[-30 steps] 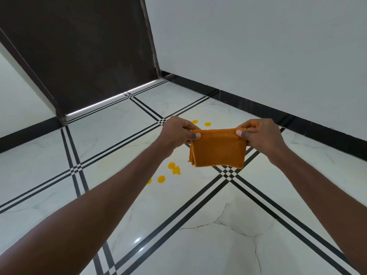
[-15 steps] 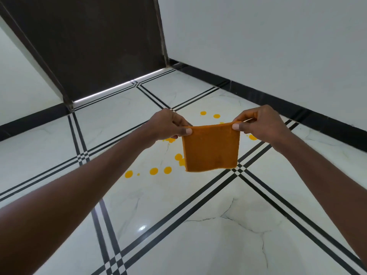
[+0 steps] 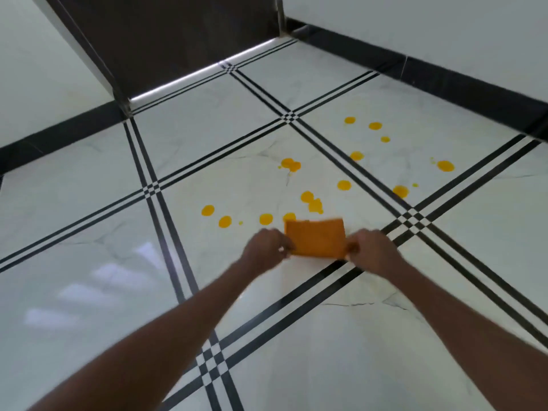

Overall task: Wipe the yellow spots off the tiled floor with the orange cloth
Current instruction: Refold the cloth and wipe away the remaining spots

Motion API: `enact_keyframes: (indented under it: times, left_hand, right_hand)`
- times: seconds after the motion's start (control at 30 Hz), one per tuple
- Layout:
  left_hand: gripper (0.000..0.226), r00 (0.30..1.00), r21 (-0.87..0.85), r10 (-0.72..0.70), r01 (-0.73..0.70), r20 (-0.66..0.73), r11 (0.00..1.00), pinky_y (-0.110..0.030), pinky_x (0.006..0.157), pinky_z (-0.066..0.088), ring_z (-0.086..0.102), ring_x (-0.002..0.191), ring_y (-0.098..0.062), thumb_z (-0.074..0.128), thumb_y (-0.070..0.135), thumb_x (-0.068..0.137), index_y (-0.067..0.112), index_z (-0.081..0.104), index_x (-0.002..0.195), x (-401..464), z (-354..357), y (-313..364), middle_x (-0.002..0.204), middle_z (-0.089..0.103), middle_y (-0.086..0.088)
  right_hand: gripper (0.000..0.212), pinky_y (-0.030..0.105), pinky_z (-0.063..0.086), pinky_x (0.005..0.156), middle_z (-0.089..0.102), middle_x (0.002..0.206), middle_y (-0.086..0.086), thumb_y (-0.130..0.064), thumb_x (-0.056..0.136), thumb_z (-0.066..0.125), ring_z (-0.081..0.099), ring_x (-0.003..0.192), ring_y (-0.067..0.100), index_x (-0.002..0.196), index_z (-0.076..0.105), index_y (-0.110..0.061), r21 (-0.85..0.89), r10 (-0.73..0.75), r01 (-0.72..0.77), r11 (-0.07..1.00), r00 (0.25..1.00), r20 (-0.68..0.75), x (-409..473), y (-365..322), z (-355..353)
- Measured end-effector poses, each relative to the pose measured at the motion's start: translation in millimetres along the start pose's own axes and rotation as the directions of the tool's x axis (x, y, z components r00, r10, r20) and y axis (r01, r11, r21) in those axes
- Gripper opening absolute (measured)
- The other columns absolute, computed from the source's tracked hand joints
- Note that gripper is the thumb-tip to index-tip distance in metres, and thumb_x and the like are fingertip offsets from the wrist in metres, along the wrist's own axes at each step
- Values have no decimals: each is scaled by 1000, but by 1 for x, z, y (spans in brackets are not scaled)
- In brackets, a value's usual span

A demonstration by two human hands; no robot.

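The folded orange cloth [image 3: 315, 238] lies low over the white tiled floor [image 3: 89, 262], held by both hands at its near corners. My left hand [image 3: 265, 247] pinches the near left corner and my right hand [image 3: 372, 250] pinches the near right corner. Several yellow spots [image 3: 290, 164] are scattered on two tiles just beyond the cloth; the nearest spot [image 3: 289, 216] touches the cloth's far edge. Whether the cloth rests on the floor is blurred.
Black striped lines [image 3: 296, 315] divide the tiles. A dark door [image 3: 166, 40] stands at the far end, white walls with a black skirting [image 3: 444, 81] run along the right and the left.
Both hands have dropped with the cloth from chest height down to the floor, laying it flat near the front spots. The camera has tilted down, so more spots show.
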State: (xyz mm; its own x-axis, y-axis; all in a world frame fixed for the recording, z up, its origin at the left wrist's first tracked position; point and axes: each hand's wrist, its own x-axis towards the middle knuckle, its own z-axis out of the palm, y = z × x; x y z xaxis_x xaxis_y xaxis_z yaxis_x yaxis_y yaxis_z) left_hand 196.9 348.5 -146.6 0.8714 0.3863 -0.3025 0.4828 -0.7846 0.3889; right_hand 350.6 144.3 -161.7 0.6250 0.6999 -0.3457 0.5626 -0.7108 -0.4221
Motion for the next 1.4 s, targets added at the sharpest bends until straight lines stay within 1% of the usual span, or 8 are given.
enact_keyframes:
  times: [0.07, 0.2, 0.33, 0.53, 0.7, 0.97, 1.13, 1.4]
  left_hand:
    - [26, 995, 116, -32, 21, 97, 993, -34, 104, 43, 58, 118, -18, 66, 24, 90, 24, 73, 115, -6, 33, -24, 123, 68, 3]
    - [30, 981, 96, -152, 164, -121, 982, -36, 98, 46, 59, 117, -26, 62, 28, 92, 20, 67, 120, -2, 36, -76, 120, 67, -3]
    - [92, 964, 306, -265, 245, 26, 920, -47, 107, 38, 32, 142, -32, 71, 55, 81, 19, 28, 154, -8, 27, -126, 158, 28, -11]
    - [126, 976, 370, -216, 205, -12, 906, -50, 102, 43, 34, 140, -37, 85, 64, 56, 20, 24, 157, -13, 46, -155, 160, 25, -16]
    - [127, 965, 259, -261, 257, -20, 931, -49, 108, 39, 28, 146, -35, 88, 57, 55, 20, 23, 157, -19, 37, -144, 162, 23, -13]
    - [137, 947, 178, -319, 322, -47, 930, -48, 113, 30, 14, 149, -33, 86, 68, 45, 26, 17, 156, -8, 32, -156, 162, 11, -10]
    - [134, 943, 152, -328, 333, -53, 931, -48, 117, 25, 6, 153, -31, 87, 60, 55, 27, 8, 158, -13, 38, -153, 166, 3, -8]
    - [136, 950, 125, -310, 313, -41, 941, -47, 120, 16, -4, 154, -31, 83, 64, 60, 28, -2, 159, -15, 41, -154, 167, -8, -9]
  right_hand:
    - [20, 34, 56, 85, 73, 111, 7, -24, 93, 63, 67, 99, 24, 110, 69, -15, -143, -16, 18, 990, 1000, 17, -5, 3, 50]
    - [63, 56, 38, 116, 43, 157, 21, -38, 97, 56, 42, 145, 41, 153, 44, -12, -373, -321, 252, 893, 937, -138, 9, -5, 124]
    - [71, 59, 15, 125, 17, 170, 14, -50, 101, 29, 19, 157, 37, 164, 17, -22, -397, -373, 286, 872, 914, -160, 53, -6, 140]
    - [69, 65, 14, 123, 20, 168, 21, -49, 102, 33, 20, 153, 47, 163, 21, -18, -123, 130, -198, 973, 899, -417, 50, -30, 145]
    - [62, 68, 28, 117, 24, 167, 19, -48, 107, 18, 26, 152, 46, 160, 31, -19, -266, -186, 144, 953, 973, -139, 51, -91, 172]
    - [72, 66, 9, 123, 15, 170, 19, -50, 98, 30, 15, 155, 45, 164, 19, -23, -135, 176, -239, 962, 915, -363, 81, -86, 147]
    - [71, 64, 9, 124, 18, 170, 16, -50, 97, 31, 19, 155, 44, 163, 24, -24, -251, -146, 88, 964, 964, -222, 121, -115, 158]
    - [70, 62, 10, 123, 23, 168, 18, -47, 98, 16, 17, 157, 37, 160, 31, -17, -207, -87, 45, 977, 976, -200, 176, -108, 111]
